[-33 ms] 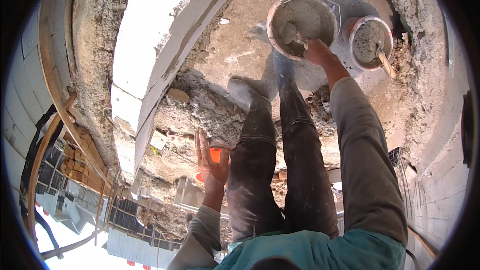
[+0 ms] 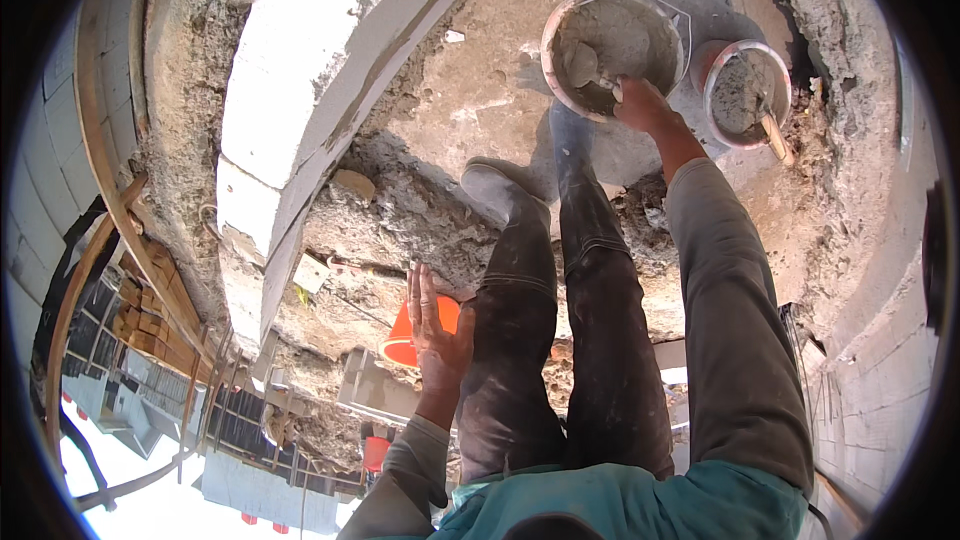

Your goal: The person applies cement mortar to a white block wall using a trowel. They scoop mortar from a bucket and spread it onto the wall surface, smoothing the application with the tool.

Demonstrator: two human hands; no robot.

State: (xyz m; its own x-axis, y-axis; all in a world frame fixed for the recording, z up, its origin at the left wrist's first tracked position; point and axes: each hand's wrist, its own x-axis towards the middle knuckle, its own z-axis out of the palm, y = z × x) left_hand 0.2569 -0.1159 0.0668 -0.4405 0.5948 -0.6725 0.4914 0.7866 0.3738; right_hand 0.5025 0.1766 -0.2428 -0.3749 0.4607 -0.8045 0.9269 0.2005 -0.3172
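My right hand reaches down to the rim of a round bucket full of grey mortar. It is shut on the handle of a trowel whose blade lies in the mortar. My left hand is open with fingers spread, holding nothing, beside my left thigh. Just behind it is an orange cone-shaped object. My legs, in dusty dark trousers and rubber boots, stand on rough concrete.
A second, smaller bucket of mortar stands right of the first, with a wooden-handled tool leaning in it. A wall of white blocks runs along the left. Rubble lies by my boots. Scaffolding and a drop show at lower left.
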